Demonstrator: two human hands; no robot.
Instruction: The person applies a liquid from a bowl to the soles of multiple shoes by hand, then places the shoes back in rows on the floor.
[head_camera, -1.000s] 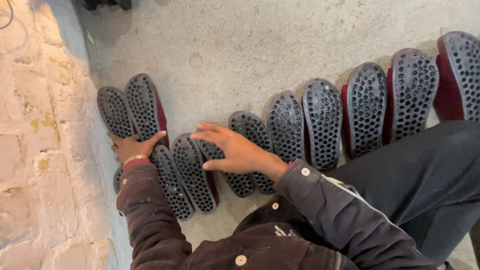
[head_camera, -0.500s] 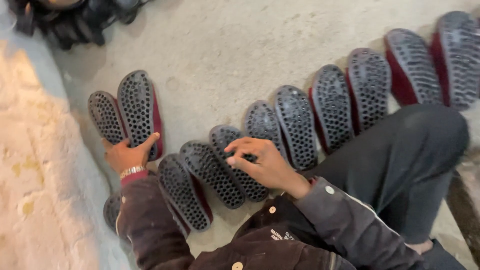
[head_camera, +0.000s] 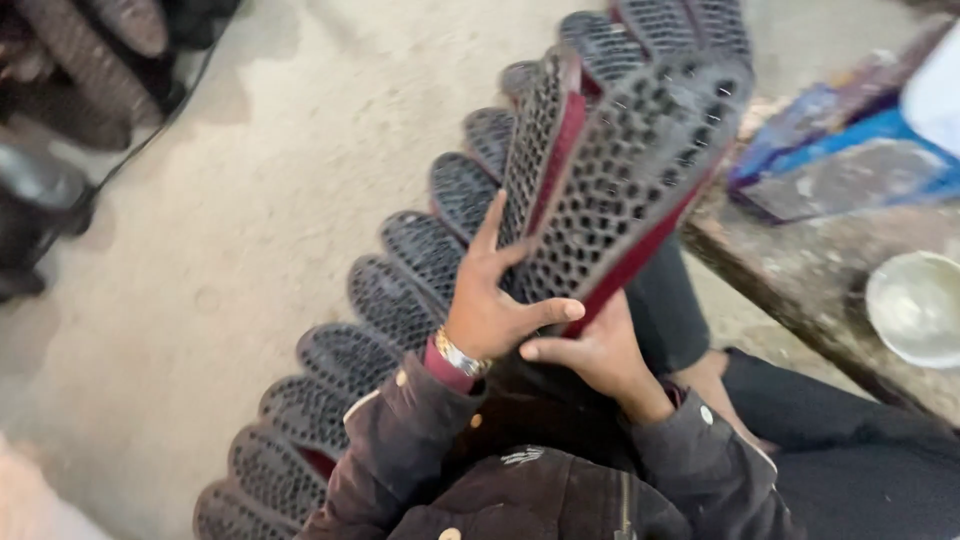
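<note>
two soles lifted up off the row

both hands have come up from the floor since half a second ago, and now they hold two dark rubber shoe soles with dark red edges (head_camera: 610, 170) in the air.

left hand (head_camera: 490, 305) sits at the heel end of the soles. its fingers are curled around them, thumb across the front and one finger pointing up along the bumpy side. a gold wrist band (head_camera: 462, 355) shows by the dark red cuff. right hand (head_camera: 595, 355) is just under the soles, fingers closed on the bottom edge, so it likely takes the weight while the left hand keeps them steady.

the two soles stand side by side, bumpy sides out, tilted up and away from the person. it looks like they are held as a pair.

below the soles, a curved row of more dark soles (head_camera: 390, 300) lies flat on the pale concrete floor (head_camera: 230, 200), each one touching the next. right of the soles is a worn wooden bench (head_camera: 800, 270) with a round white bowl (head_camera: 915, 305) and blue packets (head_camera: 850, 150).
</note>
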